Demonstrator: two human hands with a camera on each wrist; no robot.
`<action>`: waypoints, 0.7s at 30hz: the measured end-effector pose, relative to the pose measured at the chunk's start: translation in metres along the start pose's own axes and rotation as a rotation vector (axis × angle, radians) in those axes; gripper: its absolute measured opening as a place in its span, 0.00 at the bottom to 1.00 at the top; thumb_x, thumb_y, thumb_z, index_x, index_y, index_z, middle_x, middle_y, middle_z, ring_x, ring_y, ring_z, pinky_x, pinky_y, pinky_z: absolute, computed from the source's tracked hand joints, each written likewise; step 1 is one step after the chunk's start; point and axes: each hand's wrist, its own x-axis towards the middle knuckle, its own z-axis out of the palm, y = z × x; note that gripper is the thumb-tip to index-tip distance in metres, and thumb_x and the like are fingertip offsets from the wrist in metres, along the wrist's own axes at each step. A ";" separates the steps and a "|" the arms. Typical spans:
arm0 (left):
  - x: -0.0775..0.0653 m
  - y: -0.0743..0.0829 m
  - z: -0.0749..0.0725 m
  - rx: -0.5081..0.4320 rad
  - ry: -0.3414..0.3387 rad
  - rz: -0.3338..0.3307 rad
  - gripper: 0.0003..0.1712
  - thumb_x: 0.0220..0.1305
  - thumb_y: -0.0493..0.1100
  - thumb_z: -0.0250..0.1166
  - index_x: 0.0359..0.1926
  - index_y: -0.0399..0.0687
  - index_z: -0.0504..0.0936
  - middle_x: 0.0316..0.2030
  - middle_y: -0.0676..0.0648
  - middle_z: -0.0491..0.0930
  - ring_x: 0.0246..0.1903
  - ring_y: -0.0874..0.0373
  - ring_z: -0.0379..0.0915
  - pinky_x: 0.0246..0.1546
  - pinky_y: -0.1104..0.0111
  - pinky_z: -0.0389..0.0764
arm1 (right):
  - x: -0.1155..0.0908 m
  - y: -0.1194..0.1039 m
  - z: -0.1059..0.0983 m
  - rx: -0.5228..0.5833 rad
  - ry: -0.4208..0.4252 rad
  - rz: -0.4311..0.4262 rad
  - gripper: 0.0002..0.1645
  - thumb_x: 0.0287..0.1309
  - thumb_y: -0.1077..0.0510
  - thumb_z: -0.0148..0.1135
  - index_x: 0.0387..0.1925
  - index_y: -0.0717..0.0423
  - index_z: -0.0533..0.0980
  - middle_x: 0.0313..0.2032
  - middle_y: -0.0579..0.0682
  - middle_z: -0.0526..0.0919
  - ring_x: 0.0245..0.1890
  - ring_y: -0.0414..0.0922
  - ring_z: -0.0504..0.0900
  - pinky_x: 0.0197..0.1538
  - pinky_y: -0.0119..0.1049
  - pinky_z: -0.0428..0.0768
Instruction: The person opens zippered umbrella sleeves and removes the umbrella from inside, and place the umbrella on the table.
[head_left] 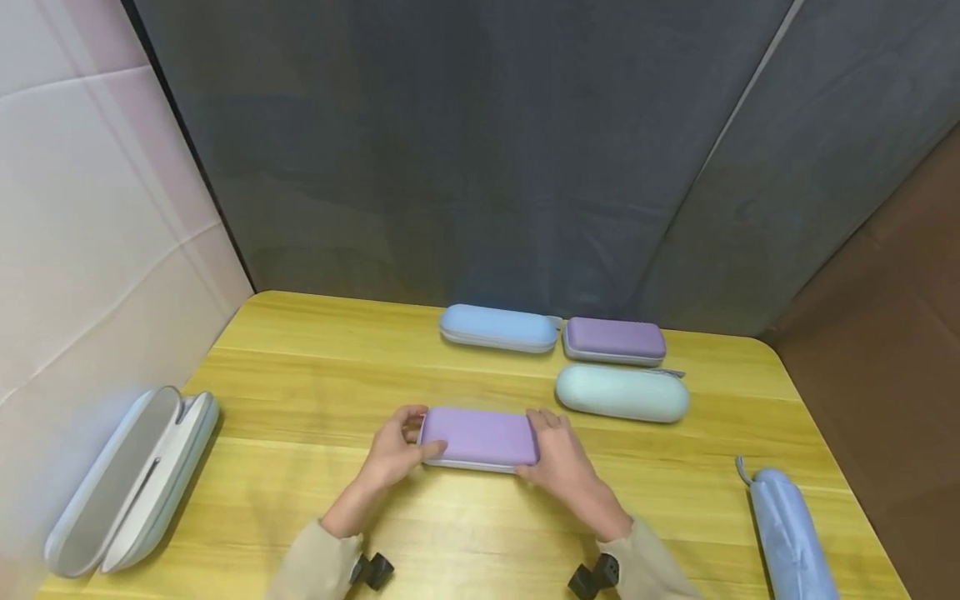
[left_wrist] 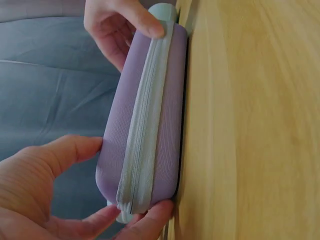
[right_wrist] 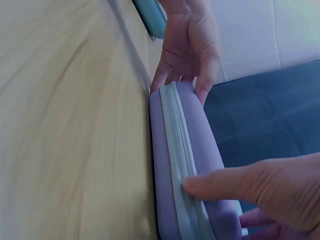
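Observation:
A lilac hard-shell zip case (head_left: 480, 437) lies crosswise on the wooden table in front of me, closed, its pale grey zipper band (left_wrist: 145, 115) toward my body. My left hand (head_left: 396, 448) holds its left end, thumb on the top and fingers around the end. On the other end, my right hand (head_left: 558, 458) grips with the thumb (right_wrist: 200, 186) pressed on the zipper band and fingers over the far side. The case's underside sits close on the tabletop in both wrist views.
Behind the lilac case are a light blue case (head_left: 498, 327), a darker purple case (head_left: 615, 340) and a mint case (head_left: 622, 392). At the left edge an open pale blue case (head_left: 131, 483) shows its grey lining. A blue fabric pouch (head_left: 791, 533) lies at right.

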 end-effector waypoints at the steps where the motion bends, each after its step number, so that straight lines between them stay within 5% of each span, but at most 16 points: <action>1: 0.000 0.000 0.000 0.004 -0.012 0.011 0.36 0.48 0.31 0.69 0.59 0.28 0.65 0.51 0.30 0.70 0.44 0.43 0.74 0.39 0.63 0.80 | -0.002 0.003 -0.001 0.036 -0.007 0.003 0.47 0.32 0.58 0.79 0.55 0.72 0.68 0.53 0.66 0.73 0.51 0.60 0.72 0.54 0.50 0.74; 5: 0.002 0.000 -0.001 0.097 -0.057 0.109 0.40 0.47 0.30 0.70 0.62 0.28 0.63 0.55 0.29 0.68 0.49 0.39 0.71 0.45 0.57 0.79 | -0.009 0.018 -0.008 0.281 -0.034 0.069 0.43 0.36 0.66 0.76 0.57 0.70 0.68 0.53 0.64 0.74 0.51 0.57 0.75 0.52 0.47 0.76; 9: 0.006 0.001 -0.004 0.306 -0.115 0.298 0.42 0.43 0.33 0.73 0.61 0.31 0.66 0.58 0.33 0.66 0.55 0.37 0.65 0.53 0.49 0.72 | -0.014 0.037 -0.013 0.435 -0.050 0.125 0.36 0.36 0.71 0.73 0.52 0.70 0.71 0.43 0.59 0.79 0.42 0.53 0.78 0.42 0.39 0.80; 14: 0.014 0.003 -0.007 0.504 -0.173 0.507 0.42 0.38 0.35 0.75 0.58 0.31 0.70 0.55 0.37 0.71 0.55 0.41 0.64 0.55 0.49 0.69 | -0.013 0.047 -0.008 0.395 -0.056 0.067 0.19 0.42 0.72 0.68 0.41 0.72 0.76 0.31 0.56 0.81 0.32 0.47 0.80 0.35 0.31 0.80; 21: 0.019 0.005 -0.007 0.559 -0.218 0.547 0.41 0.37 0.37 0.76 0.56 0.31 0.72 0.51 0.39 0.73 0.52 0.43 0.68 0.53 0.51 0.72 | -0.012 0.046 0.000 0.340 0.010 0.153 0.03 0.45 0.71 0.65 0.26 0.65 0.79 0.22 0.49 0.81 0.23 0.38 0.76 0.28 0.28 0.77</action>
